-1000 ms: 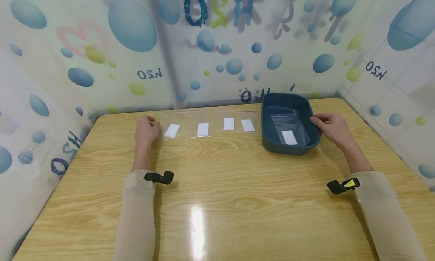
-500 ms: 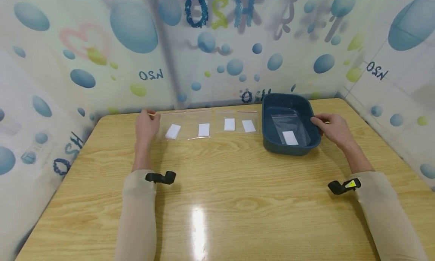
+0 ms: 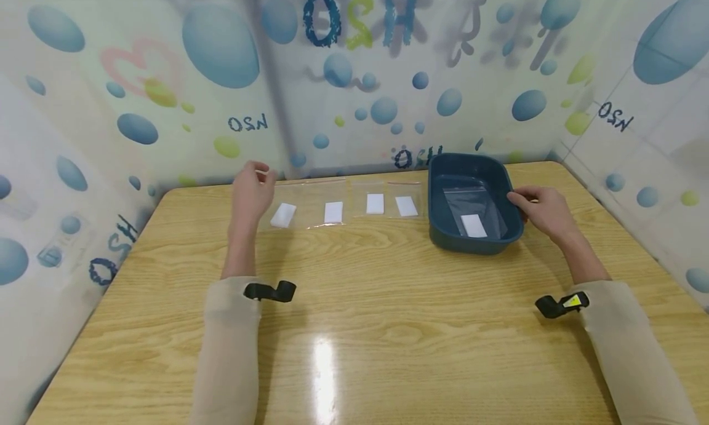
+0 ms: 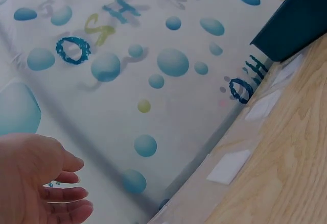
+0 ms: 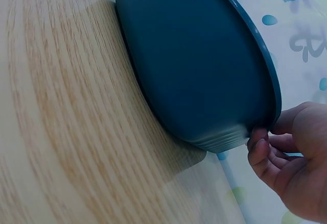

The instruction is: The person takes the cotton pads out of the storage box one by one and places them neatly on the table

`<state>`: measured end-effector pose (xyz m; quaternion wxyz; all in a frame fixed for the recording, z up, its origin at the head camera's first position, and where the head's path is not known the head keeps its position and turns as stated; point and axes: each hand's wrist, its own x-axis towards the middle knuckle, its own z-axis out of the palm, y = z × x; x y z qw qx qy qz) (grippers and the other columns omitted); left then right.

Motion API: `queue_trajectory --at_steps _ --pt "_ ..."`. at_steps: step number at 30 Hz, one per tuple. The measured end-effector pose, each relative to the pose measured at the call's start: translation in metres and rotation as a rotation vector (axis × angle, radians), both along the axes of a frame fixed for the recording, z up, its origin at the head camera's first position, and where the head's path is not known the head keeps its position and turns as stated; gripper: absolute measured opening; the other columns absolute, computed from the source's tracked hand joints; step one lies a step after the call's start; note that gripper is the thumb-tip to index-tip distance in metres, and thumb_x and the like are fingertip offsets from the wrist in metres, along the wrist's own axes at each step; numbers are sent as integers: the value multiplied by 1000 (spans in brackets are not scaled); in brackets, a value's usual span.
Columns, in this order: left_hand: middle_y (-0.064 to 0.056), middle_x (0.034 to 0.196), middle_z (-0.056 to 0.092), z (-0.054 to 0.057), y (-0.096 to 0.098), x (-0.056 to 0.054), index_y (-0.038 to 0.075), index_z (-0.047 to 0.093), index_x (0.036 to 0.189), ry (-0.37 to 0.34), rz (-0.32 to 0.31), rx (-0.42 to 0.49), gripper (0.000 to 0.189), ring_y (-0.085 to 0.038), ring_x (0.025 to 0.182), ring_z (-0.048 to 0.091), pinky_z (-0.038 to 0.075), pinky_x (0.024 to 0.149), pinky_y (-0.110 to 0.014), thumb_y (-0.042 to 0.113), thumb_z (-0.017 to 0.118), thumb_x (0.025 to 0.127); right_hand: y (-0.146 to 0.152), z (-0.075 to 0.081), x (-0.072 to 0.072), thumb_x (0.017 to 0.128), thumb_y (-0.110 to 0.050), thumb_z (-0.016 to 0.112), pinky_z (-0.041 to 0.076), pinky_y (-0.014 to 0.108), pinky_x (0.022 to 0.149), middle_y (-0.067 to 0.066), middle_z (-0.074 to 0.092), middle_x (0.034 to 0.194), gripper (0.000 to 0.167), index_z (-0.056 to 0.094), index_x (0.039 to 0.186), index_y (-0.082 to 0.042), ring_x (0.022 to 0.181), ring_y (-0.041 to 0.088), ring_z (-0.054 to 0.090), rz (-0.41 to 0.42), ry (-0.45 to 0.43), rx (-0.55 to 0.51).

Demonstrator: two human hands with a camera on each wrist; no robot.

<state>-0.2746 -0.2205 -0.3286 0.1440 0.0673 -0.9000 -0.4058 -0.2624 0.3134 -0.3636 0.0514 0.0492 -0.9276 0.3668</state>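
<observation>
My left hand point(image 3: 252, 194) is raised above the left end of a row of clear zip bags. Its fingers are loosely bent and hold nothing, as the left wrist view confirms with the hand point(image 4: 38, 175) apart from everything. Each bag in the row has a white rectangular piece in it, such as the leftmost piece point(image 3: 284, 215) and its neighbour point(image 3: 333, 212). At the row's right end stands a dark blue plastic basin point(image 3: 471, 245). My right hand point(image 3: 547, 211) pinches the basin's right rim between thumb and fingers. Inside the basin lies another zip bag point(image 3: 462, 198) with a white piece point(image 3: 473, 226).
Everything stands on a wood-grain table point(image 3: 376, 326), the bags and basin along its back edge. A patterned wall covering point(image 3: 354, 105) rises right behind them, and side walls close in left and right.
My left hand has risen off the leftmost bag and shifted a little to the right. The right hand keeps its hold on the basin, and the bags lie as before.
</observation>
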Motion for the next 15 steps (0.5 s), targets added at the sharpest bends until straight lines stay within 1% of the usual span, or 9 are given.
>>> queue_trajectory --at_steps 6,15 --pt "-22 118 57 9 16 1 -3 50 133 16 -49 38 39 -34 102 55 48 85 -43 25 48 106 1 0 0 106 -38 52 46 24 57 10 62 80 53 61 126 10 65 14 56 -2 2 5" --pt "-23 116 59 18 39 5 -4 52 130 32 -117 47 37 -35 101 57 48 87 -44 25 50 107 1 0 1 105 -38 53 46 25 57 12 63 82 53 61 126 10 65 14 57 2 3 -1"
